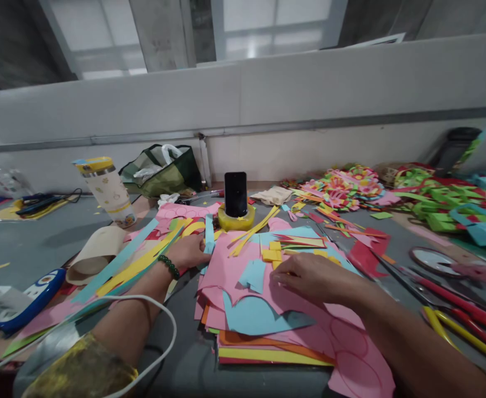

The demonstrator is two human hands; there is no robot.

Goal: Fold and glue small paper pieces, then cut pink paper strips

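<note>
- The left hand [189,251] curled its fingers against a blue paper strip [209,233], at the left edge of the paper stack [276,356]; whether it pinched the strip or merely steadied it, I cannot tell.
- The right hand [309,276] had its fingertips drawn together over the stack, beside small yellow paper pieces [271,254], a grip that seemed suited to such slight scraps (whether one was caught between them was hidden).
- A blue scrap [254,275] lay just beside those fingers, on pink paper.
- The stack sat between the forearms, towards the near edge of the bench [184,359], probably for easy reach by both hands.
- The phone [235,194] stood upright in a yellow ring [236,221], which apparently propped it, towards the far edge.
- Red-handled scissors [466,301] lay towards the right edge, beside the right forearm.
</note>
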